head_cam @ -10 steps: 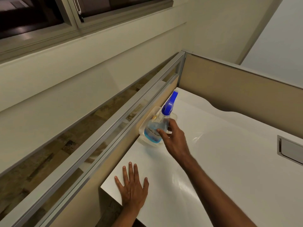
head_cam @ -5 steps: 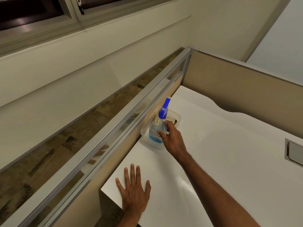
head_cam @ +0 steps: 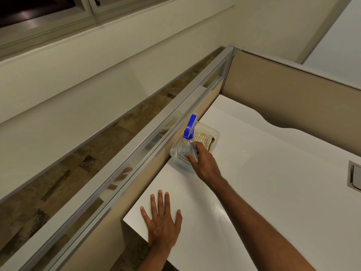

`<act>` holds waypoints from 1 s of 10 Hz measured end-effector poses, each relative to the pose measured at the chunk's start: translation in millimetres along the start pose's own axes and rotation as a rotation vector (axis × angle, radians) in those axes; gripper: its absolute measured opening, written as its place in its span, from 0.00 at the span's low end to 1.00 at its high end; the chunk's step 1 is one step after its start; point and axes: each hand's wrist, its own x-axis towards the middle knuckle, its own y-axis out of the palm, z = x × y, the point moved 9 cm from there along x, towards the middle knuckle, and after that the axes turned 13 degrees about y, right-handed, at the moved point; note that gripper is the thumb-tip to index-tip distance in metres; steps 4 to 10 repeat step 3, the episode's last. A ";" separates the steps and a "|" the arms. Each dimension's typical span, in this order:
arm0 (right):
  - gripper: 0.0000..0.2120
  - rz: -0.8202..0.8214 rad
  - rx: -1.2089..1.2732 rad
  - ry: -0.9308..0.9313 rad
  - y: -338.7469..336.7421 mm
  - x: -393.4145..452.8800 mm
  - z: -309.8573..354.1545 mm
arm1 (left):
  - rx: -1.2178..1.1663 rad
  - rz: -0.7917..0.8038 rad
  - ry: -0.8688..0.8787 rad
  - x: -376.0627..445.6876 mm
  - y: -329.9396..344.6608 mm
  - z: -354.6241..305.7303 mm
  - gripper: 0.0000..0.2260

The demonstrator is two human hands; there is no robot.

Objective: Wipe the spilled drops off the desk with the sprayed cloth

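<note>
Presently the right hand (head_cam: 205,163) is wrapped around one spray bottle (head_cam: 186,149) standing upright in one clear tray (head_cam: 212,132); one striped cloth (head_cam: 205,139) lies folded in the tray just beyond that grip. Nearer than it, the left hand (head_cam: 162,222) rests flat, fingers spread, holding nothing, on the white desk (head_cam: 273,192).

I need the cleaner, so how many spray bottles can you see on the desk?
1. The spray bottle stands in the clear plastic tray by the partition, gripped by the right hand. The striped cloth behind it could hide something small.
</note>
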 end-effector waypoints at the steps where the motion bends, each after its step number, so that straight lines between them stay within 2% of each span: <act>1: 0.26 0.022 0.009 -0.003 -0.4 0.3 -1.0 | 0.015 -0.009 0.012 -0.2 -1.7 -1.4 0.38; 3: 0.29 0.040 0.085 -0.011 -5.0 -4.8 -3.0 | 0.031 -0.052 0.024 -3.7 -1.0 -1.7 0.38; 10: 0.29 0.040 0.085 -0.011 -5.0 -4.8 -3.0 | 0.031 -0.052 0.024 -3.7 -1.0 -1.7 0.38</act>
